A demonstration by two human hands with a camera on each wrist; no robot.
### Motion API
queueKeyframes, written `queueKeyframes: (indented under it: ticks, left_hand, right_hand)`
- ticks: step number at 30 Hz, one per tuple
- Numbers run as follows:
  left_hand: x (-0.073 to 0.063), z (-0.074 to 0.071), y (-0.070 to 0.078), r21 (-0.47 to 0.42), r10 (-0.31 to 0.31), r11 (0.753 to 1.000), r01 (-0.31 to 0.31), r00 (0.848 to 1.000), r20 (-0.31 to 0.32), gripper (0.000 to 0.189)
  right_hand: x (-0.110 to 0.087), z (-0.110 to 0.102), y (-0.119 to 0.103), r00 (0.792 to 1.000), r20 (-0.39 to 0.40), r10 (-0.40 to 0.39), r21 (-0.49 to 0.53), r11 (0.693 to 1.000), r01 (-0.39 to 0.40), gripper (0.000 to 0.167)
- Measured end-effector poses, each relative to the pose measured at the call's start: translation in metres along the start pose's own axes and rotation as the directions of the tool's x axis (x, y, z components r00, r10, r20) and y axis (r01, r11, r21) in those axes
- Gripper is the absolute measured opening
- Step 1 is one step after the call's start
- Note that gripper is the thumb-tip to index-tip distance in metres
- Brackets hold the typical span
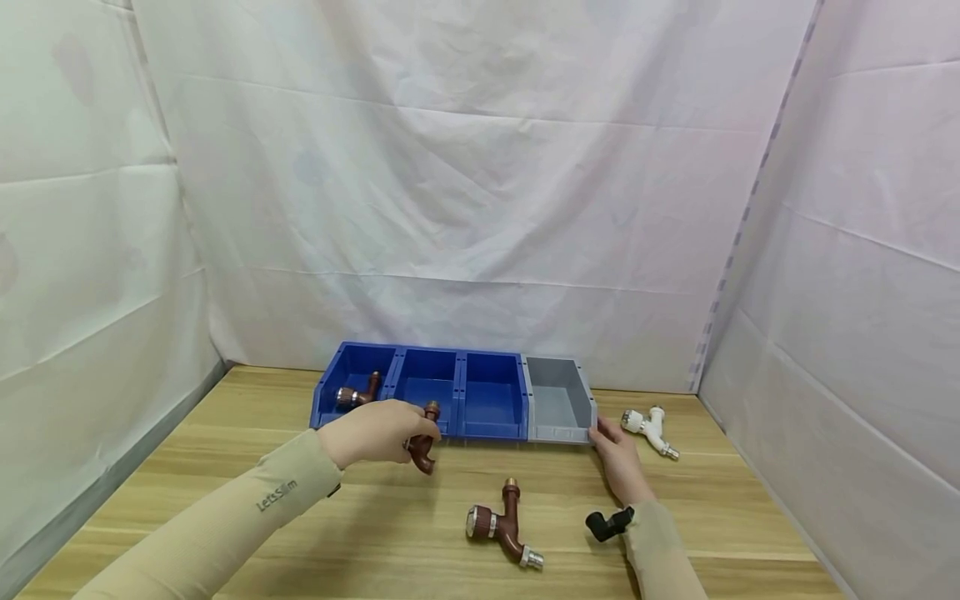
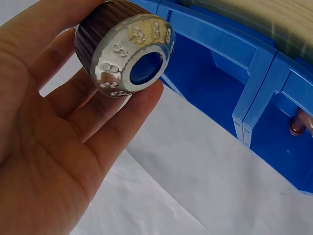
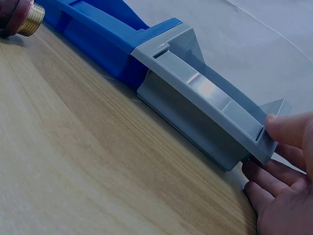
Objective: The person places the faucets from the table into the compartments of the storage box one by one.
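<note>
My left hand (image 1: 378,432) grips a brown tap (image 1: 422,452) by its ribbed knob (image 2: 132,49). The tap hangs at the front edge of the second blue bin (image 1: 442,367), its threaded end up. My right hand (image 1: 621,462) pinches the front right corner of the grey bin (image 3: 195,103), thumb on the rim and fingers below it. Another brown tap (image 1: 367,394) lies inside the leftmost blue bin (image 1: 324,400).
A third blue bin (image 1: 491,432) joins the row beside the grey one. On the wooden table (image 1: 360,533) a brown tap (image 1: 510,527) lies at the front middle, and a white tap (image 1: 652,429) lies right of my right hand. White cloth (image 1: 465,192) hangs behind.
</note>
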State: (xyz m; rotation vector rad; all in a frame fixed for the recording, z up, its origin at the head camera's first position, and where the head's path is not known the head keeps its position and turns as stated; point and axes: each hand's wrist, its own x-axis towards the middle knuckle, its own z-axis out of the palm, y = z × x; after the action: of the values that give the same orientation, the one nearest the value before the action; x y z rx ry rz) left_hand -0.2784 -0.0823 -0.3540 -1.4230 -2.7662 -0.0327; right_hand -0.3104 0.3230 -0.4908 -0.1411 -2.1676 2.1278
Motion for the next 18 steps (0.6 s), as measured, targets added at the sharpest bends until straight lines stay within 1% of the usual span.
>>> queueKeyframes:
  ticks: [4, 8, 14, 18]
  left_hand:
    - [0.0014, -0.0005, 0.0002, 0.001, -0.011, 1.0, 0.011, 1.0, 0.008, 0.029]
    - [0.0032, -0.001, -0.0003, -0.007, -0.009, 1.0, 0.009, 1.0, 0.012, 0.028]
    - [0.0057, -0.0015, -0.0022, 0.004, 0.018, 1.0, -0.018, 1.0, 0.0, 0.025]
    - [0.0076, -0.0014, -0.0031, 0.002, 0.012, 1.0, -0.012, 1.0, 0.007, 0.028]
  right_hand:
    - [0.0004, -0.0008, -0.0016, 1.0, 0.014, 0.011, 0.018, 1.0, -0.011, 0.055]
    - [0.0006, -0.0005, -0.0018, 1.0, 0.014, 0.008, 0.025, 1.0, -0.009, 0.055]
    - [0.0014, 0.0002, 0.0017, 1.0, -0.001, -0.015, 0.006, 1.0, 0.015, 0.054]
    - [0.0019, -0.0001, 0.0047, 1.0, -0.007, -0.031, -0.009, 0.999, 0.031, 0.053]
